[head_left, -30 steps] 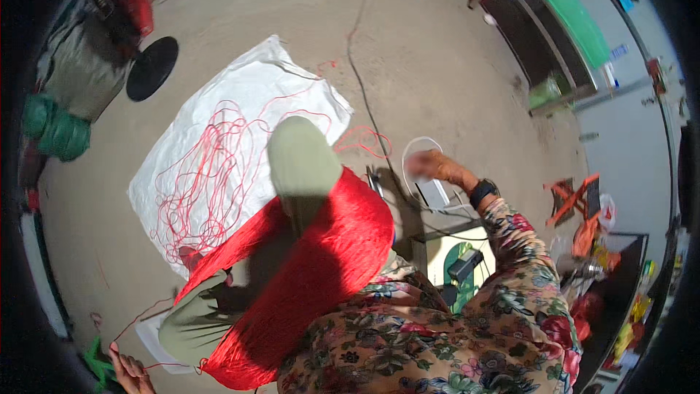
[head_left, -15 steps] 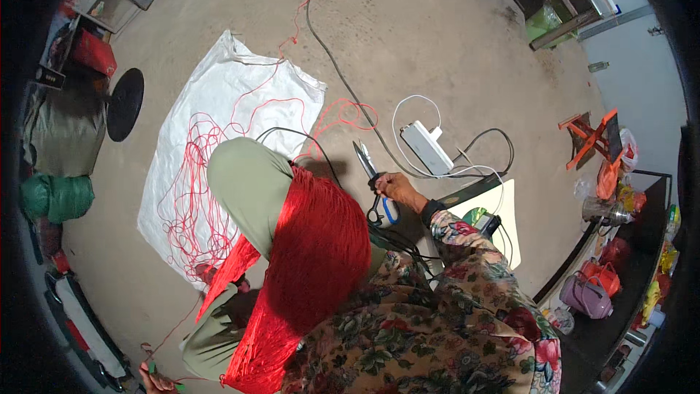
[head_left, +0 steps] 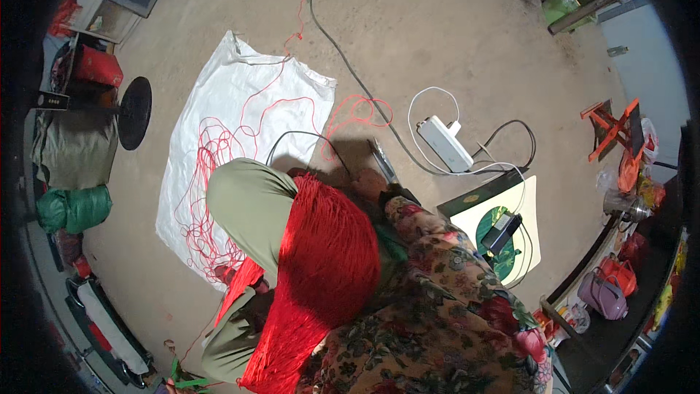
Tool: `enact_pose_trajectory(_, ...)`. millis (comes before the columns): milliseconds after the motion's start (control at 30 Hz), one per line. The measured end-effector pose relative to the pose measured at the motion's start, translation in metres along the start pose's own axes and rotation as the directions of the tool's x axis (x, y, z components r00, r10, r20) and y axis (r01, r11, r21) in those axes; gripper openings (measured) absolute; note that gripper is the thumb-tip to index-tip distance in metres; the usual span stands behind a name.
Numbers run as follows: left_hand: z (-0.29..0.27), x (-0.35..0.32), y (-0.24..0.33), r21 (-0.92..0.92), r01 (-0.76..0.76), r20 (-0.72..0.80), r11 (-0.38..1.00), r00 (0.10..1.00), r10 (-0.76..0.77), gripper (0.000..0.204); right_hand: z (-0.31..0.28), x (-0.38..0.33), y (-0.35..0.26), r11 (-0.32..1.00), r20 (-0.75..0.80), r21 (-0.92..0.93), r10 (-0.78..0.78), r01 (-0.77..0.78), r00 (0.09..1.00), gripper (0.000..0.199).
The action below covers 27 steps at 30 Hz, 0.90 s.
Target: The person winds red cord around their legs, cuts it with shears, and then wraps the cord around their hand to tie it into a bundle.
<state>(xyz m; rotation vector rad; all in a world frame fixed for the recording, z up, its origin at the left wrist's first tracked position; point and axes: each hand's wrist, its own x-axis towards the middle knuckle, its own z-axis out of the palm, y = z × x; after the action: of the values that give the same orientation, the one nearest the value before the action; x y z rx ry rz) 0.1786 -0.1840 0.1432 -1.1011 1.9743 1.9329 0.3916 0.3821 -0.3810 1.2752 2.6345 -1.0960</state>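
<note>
A large hank of red thread (head_left: 328, 263) drapes over my lap, across olive trousers (head_left: 248, 193). Beside its upper right edge is my right hand (head_left: 370, 184), in shadow, its fingers too dark to make out. Just past that hand lie scissors (head_left: 383, 162), only the blades showing; the sleeve and wrist cover the handles. At the lower left edge, only the fingers of my left hand (head_left: 170, 387) show, closed at a green strip (head_left: 191, 382). A red strand runs up from near there. Loose red thread (head_left: 211, 211) lies tangled on a white sheet (head_left: 197, 135).
A white power strip (head_left: 445, 144) with cables lies on the floor at right, near a cream board (head_left: 525, 208) bearing a black adapter (head_left: 502, 233). An orange folding stool (head_left: 612, 130) and a shelf with bags (head_left: 605, 295) stand farther right. A green bundle (head_left: 76, 209) sits left.
My right hand has left the scissors' handles and moved left, toward the red hank; the scissors stay in place. My left hand has sunk toward the lower edge. The view has shifted slightly.
</note>
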Motion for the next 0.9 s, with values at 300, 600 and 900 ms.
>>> enact_pose_trajectory(300,-0.022,0.008,-0.005,-0.005,0.029,-0.075,1.000,0.997,-0.030,0.020,0.043,0.005,0.020,0.995,0.164,-0.100,0.041,-0.025,0.986,0.048)
enact_pose_trajectory(600,-0.060,0.039,-0.023,-0.056,0.051,-0.101,0.997,0.993,-0.057,0.021,-0.082,-0.047,-0.027,0.869,0.066,0.494,-0.079,0.037,0.995,0.017)
enact_pose_trajectory(900,-0.122,0.106,-0.040,-0.257,0.212,0.106,0.943,0.976,-0.191,0.026,-0.240,-0.148,0.001,0.543,-0.146,0.835,0.368,-0.085,0.918,0.010)
